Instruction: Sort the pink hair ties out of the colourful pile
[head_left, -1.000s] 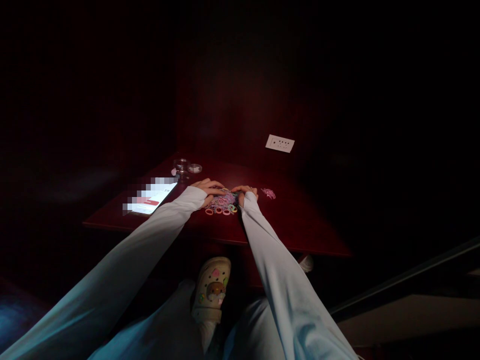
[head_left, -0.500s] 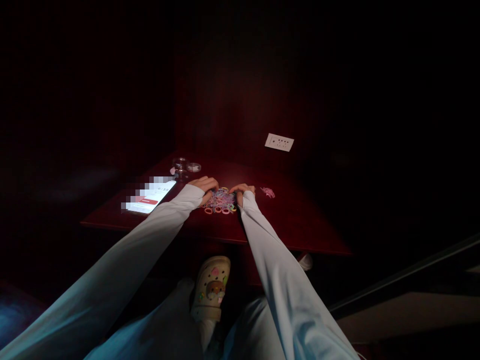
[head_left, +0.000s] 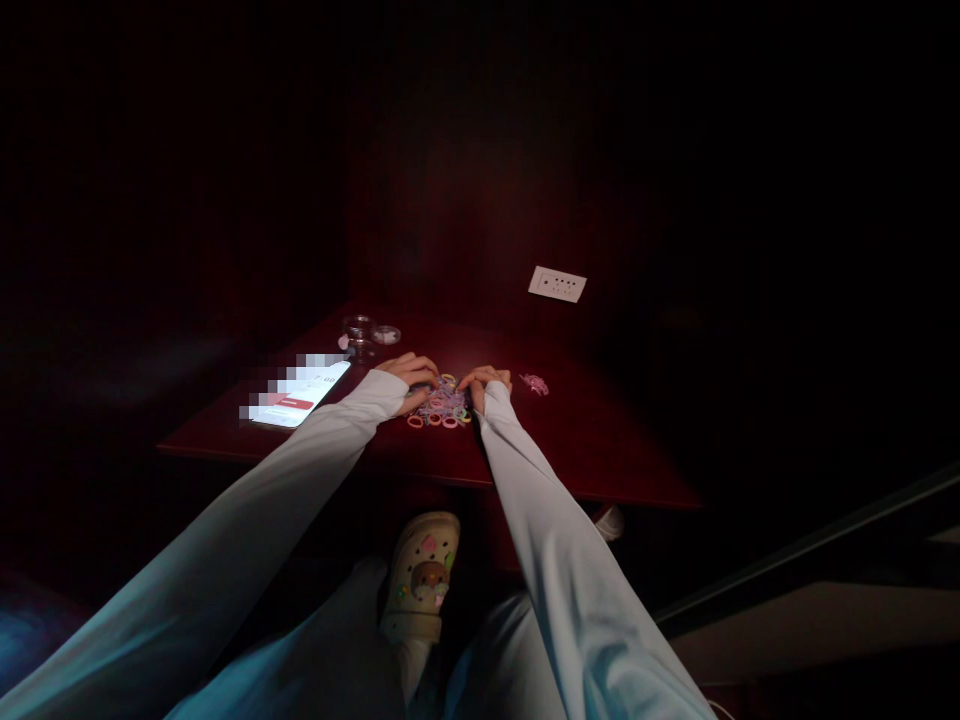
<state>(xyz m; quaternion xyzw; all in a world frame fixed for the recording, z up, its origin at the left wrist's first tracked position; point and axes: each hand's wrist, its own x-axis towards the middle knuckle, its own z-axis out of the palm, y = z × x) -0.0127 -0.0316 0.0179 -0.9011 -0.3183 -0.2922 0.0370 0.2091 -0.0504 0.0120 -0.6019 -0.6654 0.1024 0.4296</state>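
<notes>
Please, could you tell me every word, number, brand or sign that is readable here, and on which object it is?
"00": phone screen; the digit before it is too faint to be sure.
Red bar on the screen: small pale marks, unreadable.
I can read nothing else.

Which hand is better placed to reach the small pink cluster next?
Probably the right hand: it sits between the multicoloured pile and the pink cluster, while the left hand is on the pile's opposite side.
</notes>
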